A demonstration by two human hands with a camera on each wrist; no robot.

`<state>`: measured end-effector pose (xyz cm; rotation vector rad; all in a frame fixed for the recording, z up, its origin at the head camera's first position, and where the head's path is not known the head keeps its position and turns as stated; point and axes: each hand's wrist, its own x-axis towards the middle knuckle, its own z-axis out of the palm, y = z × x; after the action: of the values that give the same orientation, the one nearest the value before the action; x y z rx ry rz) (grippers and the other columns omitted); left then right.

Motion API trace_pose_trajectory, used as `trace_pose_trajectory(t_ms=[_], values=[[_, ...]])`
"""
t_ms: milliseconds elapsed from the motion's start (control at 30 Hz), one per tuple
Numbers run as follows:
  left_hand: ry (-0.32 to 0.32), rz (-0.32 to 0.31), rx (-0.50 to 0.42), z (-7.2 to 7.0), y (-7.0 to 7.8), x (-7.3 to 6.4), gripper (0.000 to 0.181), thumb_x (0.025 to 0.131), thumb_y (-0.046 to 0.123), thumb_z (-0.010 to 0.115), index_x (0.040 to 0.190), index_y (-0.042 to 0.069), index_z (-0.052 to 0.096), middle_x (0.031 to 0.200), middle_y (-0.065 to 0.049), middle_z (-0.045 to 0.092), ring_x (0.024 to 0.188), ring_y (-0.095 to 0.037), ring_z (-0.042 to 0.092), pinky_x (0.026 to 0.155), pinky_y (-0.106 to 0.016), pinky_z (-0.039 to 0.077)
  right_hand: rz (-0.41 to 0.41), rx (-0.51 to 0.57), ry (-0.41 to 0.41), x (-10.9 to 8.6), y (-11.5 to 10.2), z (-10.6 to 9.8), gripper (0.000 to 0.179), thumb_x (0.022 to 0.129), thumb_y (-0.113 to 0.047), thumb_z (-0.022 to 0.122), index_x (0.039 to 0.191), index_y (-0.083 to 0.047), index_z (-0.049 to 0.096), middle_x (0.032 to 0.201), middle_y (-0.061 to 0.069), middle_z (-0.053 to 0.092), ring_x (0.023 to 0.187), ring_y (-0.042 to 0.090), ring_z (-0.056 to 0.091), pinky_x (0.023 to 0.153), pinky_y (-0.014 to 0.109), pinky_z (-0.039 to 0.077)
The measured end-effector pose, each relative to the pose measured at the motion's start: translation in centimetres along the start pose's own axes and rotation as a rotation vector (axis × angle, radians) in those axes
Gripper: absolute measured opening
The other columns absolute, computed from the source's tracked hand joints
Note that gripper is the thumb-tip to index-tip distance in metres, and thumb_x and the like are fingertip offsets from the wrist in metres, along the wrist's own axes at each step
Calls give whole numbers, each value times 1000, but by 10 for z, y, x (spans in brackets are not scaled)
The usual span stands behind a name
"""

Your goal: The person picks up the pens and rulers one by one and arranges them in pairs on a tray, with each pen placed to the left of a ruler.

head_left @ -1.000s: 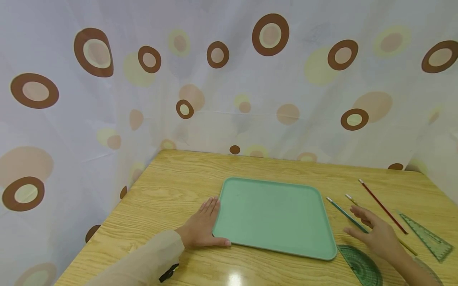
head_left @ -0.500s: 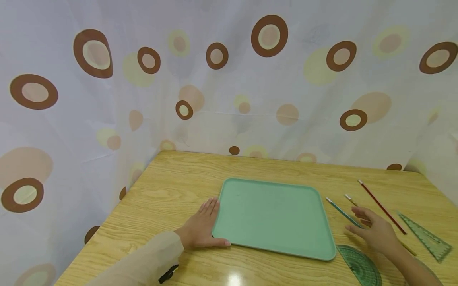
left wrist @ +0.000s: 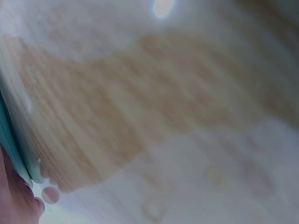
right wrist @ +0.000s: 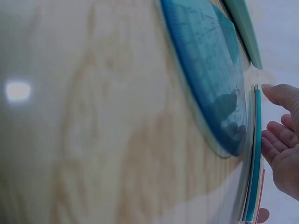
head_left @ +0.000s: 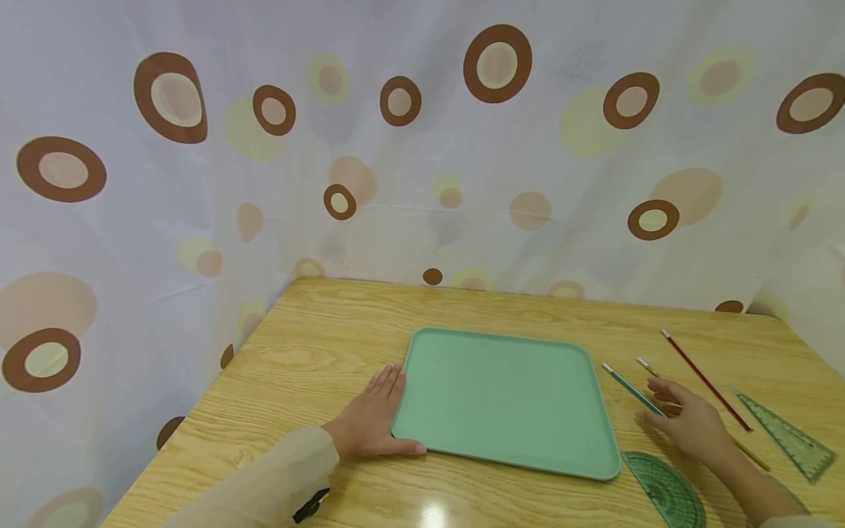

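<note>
My left hand (head_left: 370,422) lies with straight fingers along the left edge of a mint-green tray (head_left: 508,403), its thumb at the near corner. In the left wrist view, only part of that hand (left wrist: 16,200) shows beside the tray's edge (left wrist: 11,144). To the right of the tray, my right hand (head_left: 693,425) is over a teal pencil (head_left: 623,381) and a yellow pencil (head_left: 752,453), covering part of both. Its fingers are loosely bent, the thumb apart from them. The right wrist view has the thumb (right wrist: 280,95) close to the teal pencil (right wrist: 256,158).
A green half-round protractor (head_left: 663,488) lies between the tray and my right forearm. Farther right are a red pencil (head_left: 706,380) and a clear green set square (head_left: 788,436). A patterned curtain (head_left: 462,183) hangs behind the wooden table (head_left: 330,323).
My right hand has lowered slightly over the teal pencil, and its fingers have bent a little more. The left hand and the tray keep their places.
</note>
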<state>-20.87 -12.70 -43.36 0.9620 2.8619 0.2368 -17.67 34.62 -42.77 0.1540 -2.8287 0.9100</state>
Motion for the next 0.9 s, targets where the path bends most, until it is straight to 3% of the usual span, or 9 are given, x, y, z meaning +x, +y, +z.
trace_pose_trajectory(t_ms=[100,200,567,767,900], values=[[2,0,-4,0,0,0,114,78,77,43,147,-6,8,154,-23,5,144,-33,5,117,-44,15,20,-15,-31,1,-1,-1,64,84,-24,69,128,14,43,120,36,51,96,39,62,71,37,55],[4,0,-4,0,0,0,114,78,77,43,146,-6,8,154,-24,5,144,-34,6,117,-44,15,34,-25,-51,2,-1,-1,63,86,-23,67,129,15,41,121,36,51,99,47,58,71,41,54],[3,9,-2,-3,1,0,114,78,77,42,146,-7,9,154,-25,6,144,-35,7,117,-44,15,17,-54,-35,4,1,0,55,84,-11,67,126,16,44,112,33,57,91,41,61,69,39,54],[-4,8,1,-4,1,1,113,79,76,43,146,-7,9,154,-25,7,144,-35,8,117,-44,15,21,-80,-28,5,5,-1,51,80,-6,67,123,14,49,106,30,61,76,6,60,67,35,54],[2,11,5,-3,1,0,113,78,77,43,146,-7,10,154,-25,7,144,-35,8,117,-44,16,25,-88,-30,6,5,-1,48,80,-6,65,122,14,51,104,27,62,75,-1,55,68,36,54]])
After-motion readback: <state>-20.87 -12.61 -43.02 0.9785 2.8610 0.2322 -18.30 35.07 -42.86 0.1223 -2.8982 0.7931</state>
